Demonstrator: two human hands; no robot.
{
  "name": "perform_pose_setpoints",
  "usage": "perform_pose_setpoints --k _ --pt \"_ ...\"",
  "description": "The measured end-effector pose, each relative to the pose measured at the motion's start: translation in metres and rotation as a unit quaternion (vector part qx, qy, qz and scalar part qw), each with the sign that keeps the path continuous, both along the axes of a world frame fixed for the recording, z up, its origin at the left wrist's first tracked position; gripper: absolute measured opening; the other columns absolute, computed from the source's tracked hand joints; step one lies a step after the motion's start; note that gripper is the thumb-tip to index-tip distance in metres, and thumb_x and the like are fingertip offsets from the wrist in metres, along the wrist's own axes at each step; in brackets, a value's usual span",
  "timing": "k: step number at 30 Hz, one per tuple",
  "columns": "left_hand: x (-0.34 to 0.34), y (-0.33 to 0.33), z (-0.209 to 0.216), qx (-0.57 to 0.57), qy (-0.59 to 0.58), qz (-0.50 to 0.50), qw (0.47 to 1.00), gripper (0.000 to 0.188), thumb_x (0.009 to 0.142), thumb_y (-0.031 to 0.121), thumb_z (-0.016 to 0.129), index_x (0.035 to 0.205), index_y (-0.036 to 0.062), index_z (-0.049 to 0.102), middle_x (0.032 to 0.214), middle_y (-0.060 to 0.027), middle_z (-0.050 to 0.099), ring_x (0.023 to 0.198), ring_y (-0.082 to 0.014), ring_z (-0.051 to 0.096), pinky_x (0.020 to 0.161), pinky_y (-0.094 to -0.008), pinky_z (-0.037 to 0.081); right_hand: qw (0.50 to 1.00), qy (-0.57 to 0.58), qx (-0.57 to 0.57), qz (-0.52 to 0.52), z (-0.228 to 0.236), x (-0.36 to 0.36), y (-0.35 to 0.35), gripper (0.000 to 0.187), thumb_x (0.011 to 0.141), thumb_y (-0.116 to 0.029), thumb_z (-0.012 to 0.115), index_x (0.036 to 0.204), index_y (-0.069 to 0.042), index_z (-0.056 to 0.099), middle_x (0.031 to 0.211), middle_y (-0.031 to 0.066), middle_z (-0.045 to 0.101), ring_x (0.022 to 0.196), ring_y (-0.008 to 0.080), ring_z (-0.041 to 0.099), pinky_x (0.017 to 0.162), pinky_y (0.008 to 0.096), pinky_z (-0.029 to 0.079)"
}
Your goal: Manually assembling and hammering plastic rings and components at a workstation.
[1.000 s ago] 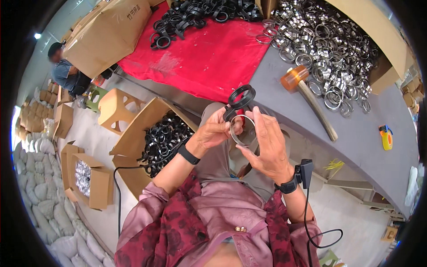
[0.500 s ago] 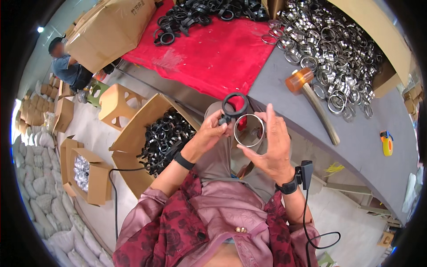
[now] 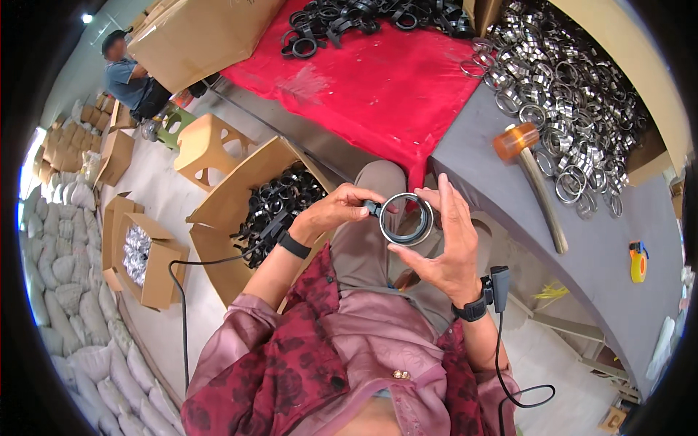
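While left fingers (image 3: 354,213) and right fingers (image 3: 452,211) clamp rings (image 3: 406,240), piled sacks (image 3: 69,261) lie opposite the grey table (image 3: 592,247).

You've got pale floor (image 3: 161,192) either side, a tan stool (image 3: 196,139) with a green stool (image 3: 174,121) beyond it to your left, and a grey-topped table (image 3: 596,247) on your right. Far left there's a bluish-grey wall (image 3: 81,71), plus one bright light (image 3: 87,18) (tiny but glaring).

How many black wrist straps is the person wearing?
2: a plain band on the left wrist and a strap beside a black device on the right; any under the sleeves would be hidden.
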State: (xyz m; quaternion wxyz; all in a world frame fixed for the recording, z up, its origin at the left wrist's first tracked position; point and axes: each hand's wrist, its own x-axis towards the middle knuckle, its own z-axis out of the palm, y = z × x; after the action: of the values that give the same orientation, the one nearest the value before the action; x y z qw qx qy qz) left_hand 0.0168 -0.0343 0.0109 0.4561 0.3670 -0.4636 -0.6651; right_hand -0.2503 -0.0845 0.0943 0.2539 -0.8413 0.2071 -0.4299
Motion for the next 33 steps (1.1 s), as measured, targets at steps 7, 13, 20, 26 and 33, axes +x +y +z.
perform_pose_setpoints --k 7,13,20,26,33 --pt "0.013 -0.002 -0.015 -0.045 0.071 -0.057 0.995 0.053 0.089 0.034 0.079 0.126 -0.0023 0.069 0.124 -0.0143 0.071 0.118 -0.0207 0.062 0.104 -0.034 0.045 0.999 -0.002 0.034 0.041 -0.009 0.009 0.012 0.106 0.067 -0.021 0.093 0.152 0.008 0.037 0.128 0.0225 0.065 0.117 0.0392 0.065 0.111 0.0489 0.046" --pt "0.011 0.001 -0.006 -0.036 0.094 -0.087 0.991 0.052 0.09 0.033 0.077 0.124 -0.0044 0.069 0.122 -0.0168 0.071 0.119 -0.0255 0.064 0.108 -0.0383 0.045 0.998 0.007 0.039 0.047 -0.014 0.015 0.019 0.103 0.066 -0.022 0.094 0.15 0.008 0.042 0.132 0.0264 0.06 0.116 0.0403 0.064 0.101 0.0451 0.053" --pt "0.01 0.003 -0.01 -0.066 0.087 -0.069 0.992 0.052 0.09 0.034 0.077 0.123 -0.005 0.069 0.122 -0.0177 0.071 0.118 -0.0265 0.064 0.108 -0.0398 0.044 1.0 0.003 0.023 0.017 -0.018 0.018 0.024 0.1 0.068 -0.022 0.093 0.15 0.008 0.043 0.129 0.0267 0.06 0.113 0.0399 0.064 0.093 0.0425 0.056" --pt "0.007 0.004 -0.006 -0.058 0.09 -0.071 0.992 0.052 0.089 0.035 0.077 0.122 -0.0052 0.07 0.121 -0.0176 0.071 0.118 -0.0266 0.064 0.109 -0.0402 0.044 0.999 0.005 0.028 0.018 -0.02 0.02 0.026 0.1 0.068 -0.022 0.093 0.149 0.009 0.043 0.129 0.0262 0.059 0.113 0.0392 0.064 0.092 0.0431 0.055" --pt "0.006 0.004 -0.009 -0.066 0.103 -0.068 0.99 0.052 0.088 0.035 0.078 0.12 -0.006 0.071 0.119 -0.0173 0.072 0.117 -0.0264 0.064 0.109 -0.0395 0.044 1.0 0.014 0.015 0.006 -0.023 0.021 0.03 0.099 0.068 -0.022 0.093 0.148 0.009 0.043 0.127 0.0252 0.059 0.112 0.0394 0.063 0.091 0.0437 0.055"
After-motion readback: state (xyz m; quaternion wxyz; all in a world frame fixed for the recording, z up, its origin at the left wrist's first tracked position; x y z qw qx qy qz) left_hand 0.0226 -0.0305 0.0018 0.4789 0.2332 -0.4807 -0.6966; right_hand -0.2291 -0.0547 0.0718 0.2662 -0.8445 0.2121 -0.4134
